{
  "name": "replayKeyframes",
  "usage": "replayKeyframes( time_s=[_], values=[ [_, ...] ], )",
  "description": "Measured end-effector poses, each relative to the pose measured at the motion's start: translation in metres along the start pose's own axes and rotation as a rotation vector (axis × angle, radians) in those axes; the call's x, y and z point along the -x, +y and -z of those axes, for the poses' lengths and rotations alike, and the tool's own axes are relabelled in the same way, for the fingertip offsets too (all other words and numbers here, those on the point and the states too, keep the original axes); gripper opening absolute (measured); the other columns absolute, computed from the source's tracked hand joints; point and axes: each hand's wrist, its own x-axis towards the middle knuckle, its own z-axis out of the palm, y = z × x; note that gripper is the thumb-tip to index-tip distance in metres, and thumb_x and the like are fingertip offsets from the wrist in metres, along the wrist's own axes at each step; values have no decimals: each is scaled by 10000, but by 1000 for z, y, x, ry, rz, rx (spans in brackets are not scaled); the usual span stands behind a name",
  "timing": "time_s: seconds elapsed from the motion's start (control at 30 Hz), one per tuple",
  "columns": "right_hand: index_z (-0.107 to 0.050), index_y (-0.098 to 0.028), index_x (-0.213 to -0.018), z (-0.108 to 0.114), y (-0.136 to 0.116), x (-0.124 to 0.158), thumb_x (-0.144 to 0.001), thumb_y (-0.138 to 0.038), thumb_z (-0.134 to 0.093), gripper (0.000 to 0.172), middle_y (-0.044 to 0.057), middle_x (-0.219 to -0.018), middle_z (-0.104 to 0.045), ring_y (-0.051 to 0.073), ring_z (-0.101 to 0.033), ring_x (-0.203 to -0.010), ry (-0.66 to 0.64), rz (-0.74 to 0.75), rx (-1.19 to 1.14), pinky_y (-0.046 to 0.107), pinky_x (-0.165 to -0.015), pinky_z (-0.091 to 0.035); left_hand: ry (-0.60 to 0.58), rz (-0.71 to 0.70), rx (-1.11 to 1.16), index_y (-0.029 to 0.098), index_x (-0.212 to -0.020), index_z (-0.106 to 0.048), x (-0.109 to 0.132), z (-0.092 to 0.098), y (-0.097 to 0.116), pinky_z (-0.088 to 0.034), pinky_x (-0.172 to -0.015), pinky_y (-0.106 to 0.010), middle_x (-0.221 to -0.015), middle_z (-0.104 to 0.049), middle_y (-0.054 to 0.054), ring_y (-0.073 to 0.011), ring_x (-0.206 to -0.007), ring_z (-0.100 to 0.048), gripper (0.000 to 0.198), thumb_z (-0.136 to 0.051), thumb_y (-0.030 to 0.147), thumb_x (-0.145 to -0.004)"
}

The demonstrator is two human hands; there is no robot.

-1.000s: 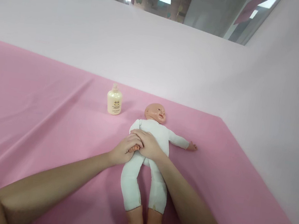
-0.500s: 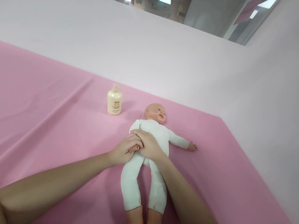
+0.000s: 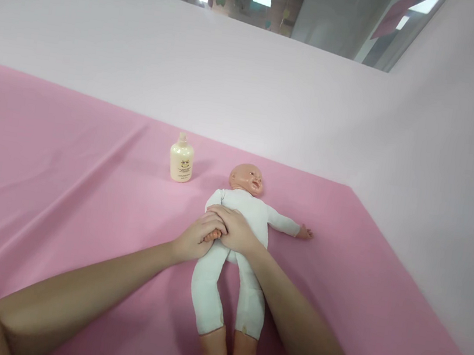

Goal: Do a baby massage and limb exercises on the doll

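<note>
A baby doll [image 3: 241,213] in a white body suit lies on its back on the pink cloth [image 3: 62,194], head away from me, feet toward me. One of its arms stretches out to the right. My left hand [image 3: 194,236] is wrapped around the doll's other small hand at its hip. My right hand [image 3: 236,230] rests on the doll's belly, its fingers overlapping my left hand and touching the same small hand. A cream lotion bottle [image 3: 181,159] stands upright to the left of the doll's head.
The pink cloth has long folds running across its left half. A pale wall [image 3: 250,85] rises behind the surface and along the right side [image 3: 445,201], close to the doll's outstretched arm.
</note>
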Motion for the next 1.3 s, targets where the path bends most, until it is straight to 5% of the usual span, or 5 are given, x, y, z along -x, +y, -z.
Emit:
replayKeyframes(
  time_s=[1.3],
  values=[
    [-596,-236,-1298,-1,3,0,-729,-57,-570,597,79,-1316,-696,265,-643,-1205,2,16,4,425,-1026,-447,-2,7,-18,234,-972,-593,0,0,0,-531,-891,-404,-946,-679,-53,-211,-951,-639,208,-475,83,-890]
  ],
)
